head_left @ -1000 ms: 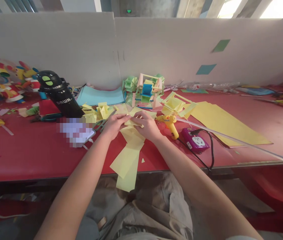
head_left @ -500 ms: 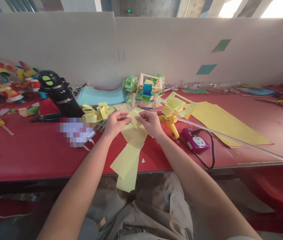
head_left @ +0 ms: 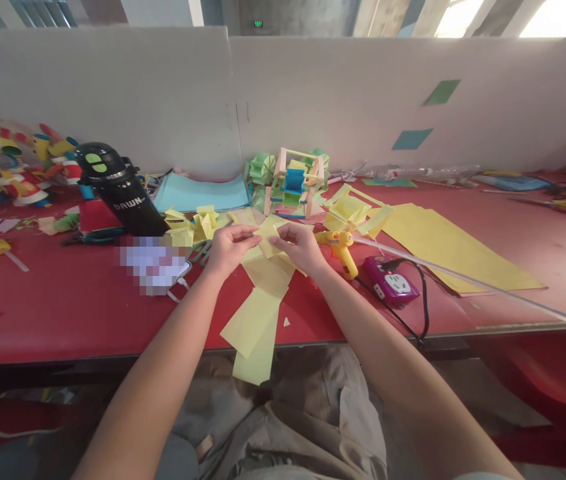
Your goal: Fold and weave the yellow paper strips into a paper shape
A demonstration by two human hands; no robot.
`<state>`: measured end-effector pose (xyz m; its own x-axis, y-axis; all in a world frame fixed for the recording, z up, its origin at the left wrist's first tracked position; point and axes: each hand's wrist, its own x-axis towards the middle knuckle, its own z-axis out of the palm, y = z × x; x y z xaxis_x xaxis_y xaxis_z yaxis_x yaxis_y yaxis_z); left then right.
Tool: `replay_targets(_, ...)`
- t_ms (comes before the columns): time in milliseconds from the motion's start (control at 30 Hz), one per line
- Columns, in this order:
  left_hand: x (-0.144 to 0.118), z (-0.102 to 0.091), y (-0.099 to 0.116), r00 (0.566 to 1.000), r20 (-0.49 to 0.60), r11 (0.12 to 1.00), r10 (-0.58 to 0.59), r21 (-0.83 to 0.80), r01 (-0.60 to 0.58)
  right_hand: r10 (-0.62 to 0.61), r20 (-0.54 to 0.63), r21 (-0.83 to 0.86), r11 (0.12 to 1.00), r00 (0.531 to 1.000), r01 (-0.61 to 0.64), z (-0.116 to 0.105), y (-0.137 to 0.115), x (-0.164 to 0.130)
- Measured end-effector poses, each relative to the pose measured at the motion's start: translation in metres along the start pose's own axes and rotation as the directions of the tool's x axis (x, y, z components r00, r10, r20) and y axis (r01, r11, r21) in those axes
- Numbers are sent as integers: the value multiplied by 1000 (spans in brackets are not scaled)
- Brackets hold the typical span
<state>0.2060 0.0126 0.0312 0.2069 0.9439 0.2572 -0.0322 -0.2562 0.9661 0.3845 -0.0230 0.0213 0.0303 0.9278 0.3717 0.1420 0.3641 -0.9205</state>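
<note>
My left grip (head_left: pixel 230 252) and my right grip (head_left: pixel 301 250) each pinch one side of a small yellow paper (head_left: pixel 267 245), so it is right between them. I think two sides are held so it can't flop or twist. I can't tell if it touches the paper under it. More yellow sheets (head_left: pixel 251 323) lie on the red surface (head_left: pixel 113 327), from under my grips toward me, and one pokes past the edge. Maybe they are there to be easy to grab. The yellow glue gun (head_left: pixel 343 253) lies just right of my right grip, handle toward me, which looks handy. The purple socket box (head_left: pixel 391 283) sits past it, perhaps close because of the black cord (head_left: pixel 385 308).
</note>
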Motion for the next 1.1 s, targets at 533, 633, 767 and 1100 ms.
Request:
replay_targets(533, -4, 3, 5, 997, 65, 998, -30, 58, 27, 2, -59, -24, 1000, 998, -3, 2, -11, -3)
replay_targets(633, -5, 3, 8, 993, 74, 996, -91, 8, 91, 3, -66, -18, 1000, 998, -4, 1, -9, -3)
replay_targets(767, -3, 1, 7, 981, 106, 982, -165, -70, 173, -19, -61, -9, 1000, 998, 18, 0, -8, -3)
replay_targets(1100, -3, 1, 4, 971, 112, 970, -210, -98, 221, -19, -64, -62, 998, 998, 15, 1, -12, -4)
